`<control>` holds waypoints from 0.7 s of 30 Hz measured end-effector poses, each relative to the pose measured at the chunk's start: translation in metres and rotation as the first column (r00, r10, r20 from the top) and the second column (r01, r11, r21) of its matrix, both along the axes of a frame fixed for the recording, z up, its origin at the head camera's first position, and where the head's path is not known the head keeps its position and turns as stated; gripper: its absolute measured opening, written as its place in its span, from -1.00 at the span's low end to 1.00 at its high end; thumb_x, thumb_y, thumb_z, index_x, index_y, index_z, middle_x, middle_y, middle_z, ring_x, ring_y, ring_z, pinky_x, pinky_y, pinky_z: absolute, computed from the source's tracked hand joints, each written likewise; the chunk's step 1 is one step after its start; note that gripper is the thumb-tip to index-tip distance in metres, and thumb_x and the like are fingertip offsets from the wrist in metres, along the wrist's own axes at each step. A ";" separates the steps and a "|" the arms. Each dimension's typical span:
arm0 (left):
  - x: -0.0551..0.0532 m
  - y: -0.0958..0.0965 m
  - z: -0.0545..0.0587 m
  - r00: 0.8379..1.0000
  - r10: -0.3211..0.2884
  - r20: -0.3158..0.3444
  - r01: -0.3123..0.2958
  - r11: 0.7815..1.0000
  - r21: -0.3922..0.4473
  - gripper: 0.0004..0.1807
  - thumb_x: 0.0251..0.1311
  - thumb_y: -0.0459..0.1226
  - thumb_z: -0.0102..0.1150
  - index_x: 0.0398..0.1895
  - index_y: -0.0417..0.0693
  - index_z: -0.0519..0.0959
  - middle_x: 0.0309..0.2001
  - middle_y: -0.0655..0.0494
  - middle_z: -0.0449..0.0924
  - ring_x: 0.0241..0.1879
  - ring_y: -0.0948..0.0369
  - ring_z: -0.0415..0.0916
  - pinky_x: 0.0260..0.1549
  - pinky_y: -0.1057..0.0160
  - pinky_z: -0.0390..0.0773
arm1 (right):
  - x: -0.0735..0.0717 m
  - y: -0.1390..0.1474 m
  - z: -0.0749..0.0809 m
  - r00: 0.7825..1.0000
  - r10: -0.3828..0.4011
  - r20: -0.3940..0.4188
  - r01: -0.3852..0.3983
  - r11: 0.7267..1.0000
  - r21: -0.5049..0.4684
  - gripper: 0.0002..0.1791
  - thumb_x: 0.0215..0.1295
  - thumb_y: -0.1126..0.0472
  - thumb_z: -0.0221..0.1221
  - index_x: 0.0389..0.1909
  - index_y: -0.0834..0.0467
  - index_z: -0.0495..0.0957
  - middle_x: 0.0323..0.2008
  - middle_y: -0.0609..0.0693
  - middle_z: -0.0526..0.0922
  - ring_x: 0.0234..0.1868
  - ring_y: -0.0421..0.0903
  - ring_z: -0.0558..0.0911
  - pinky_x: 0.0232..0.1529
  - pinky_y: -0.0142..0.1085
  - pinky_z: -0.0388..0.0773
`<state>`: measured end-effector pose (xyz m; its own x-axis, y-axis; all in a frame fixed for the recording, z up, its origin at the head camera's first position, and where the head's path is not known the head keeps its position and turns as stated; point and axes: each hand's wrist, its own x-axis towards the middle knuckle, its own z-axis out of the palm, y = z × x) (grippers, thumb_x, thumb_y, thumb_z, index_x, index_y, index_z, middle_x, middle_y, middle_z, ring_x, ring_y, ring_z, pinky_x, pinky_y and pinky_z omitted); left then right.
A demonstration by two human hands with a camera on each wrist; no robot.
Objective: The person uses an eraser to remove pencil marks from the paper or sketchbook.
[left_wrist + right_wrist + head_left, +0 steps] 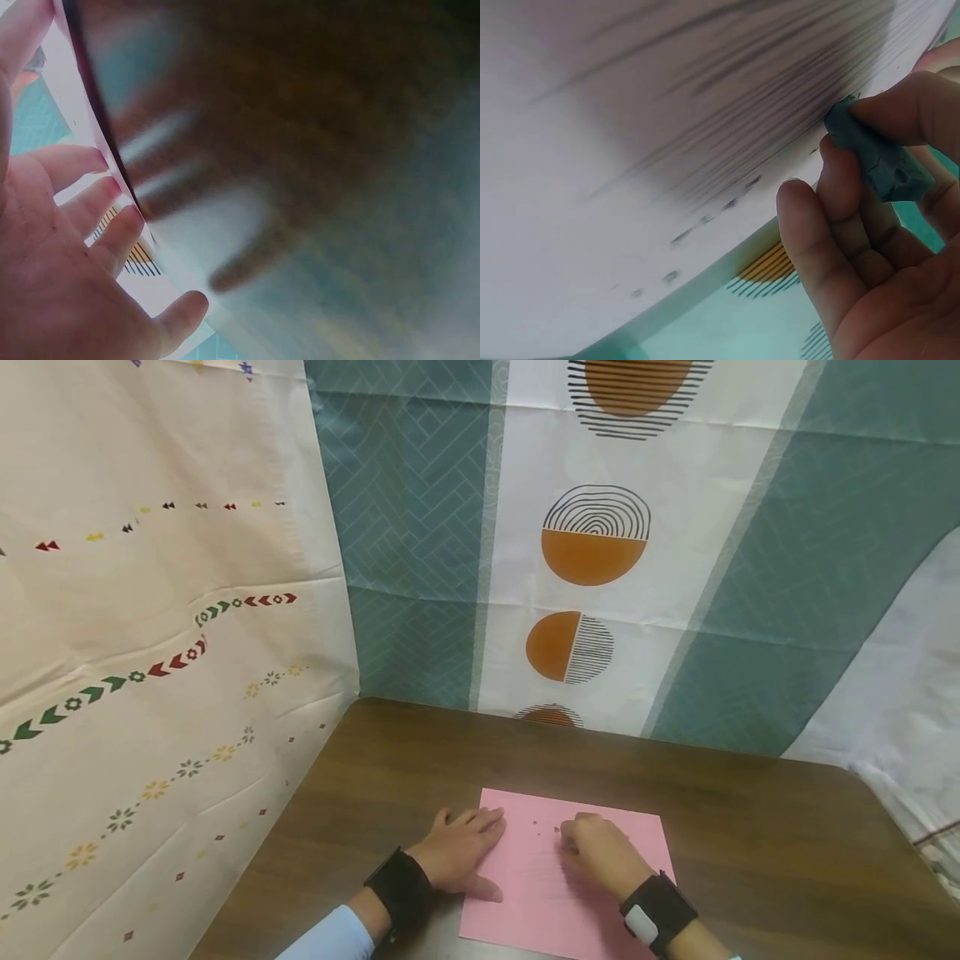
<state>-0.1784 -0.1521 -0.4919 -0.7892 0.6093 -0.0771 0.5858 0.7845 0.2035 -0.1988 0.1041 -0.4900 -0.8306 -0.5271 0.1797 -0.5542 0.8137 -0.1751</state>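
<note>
A pink sheet of paper (517, 922) lies on the brown table. My left hand (459, 853) is spread over its left edge, fingers reaching onto the sheet. On the right half of the paper, my right hand (600, 856) pinches a small dark blue-green block (877, 154) with chipped edges between thumb and fingers. Its tip is at the paper surface in the right wrist view, beside a band of grey parallel streaks (727, 112). Several small dark crumbs (730, 203) lie near the streaks. In the head view the hand hides the block.
The wooden table (750, 852) extends around the sheet. A patterned teal and white cloth (420, 527) hangs behind it, and a cream cloth (150, 693) with small motifs hangs along the left side. Black bands (660, 912) wrap both wrists.
</note>
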 end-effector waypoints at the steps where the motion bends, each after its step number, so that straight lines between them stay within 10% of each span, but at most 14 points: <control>1: 0.000 0.000 0.000 1.000 0.003 0.007 -0.003 1.000 0.004 0.05 -0.14 0.37 0.12 0.38 0.00 0.19 0.40 0.10 0.07 0.32 0.09 -0.01 0.06 -0.37 0.10 | 0.000 0.002 0.000 1.000 -0.006 -0.005 0.006 1.000 0.002 -0.76 -0.14 0.39 0.29 -0.68 -0.01 0.48 -0.66 -0.20 0.38 -0.57 -0.29 0.38 -0.52 -0.31 0.48; 21: 0.001 -0.001 0.000 1.000 0.002 0.030 -0.002 1.000 0.021 0.04 -0.12 0.37 0.10 0.38 0.00 0.18 0.41 0.10 0.04 0.33 0.08 -0.04 0.07 -0.38 0.06 | 0.011 0.047 0.006 0.993 -0.113 0.029 0.112 0.993 0.026 -0.67 -0.09 0.33 0.30 -0.77 0.01 0.35 -0.70 -0.16 0.27 -0.60 -0.20 0.25 -0.57 -0.26 0.31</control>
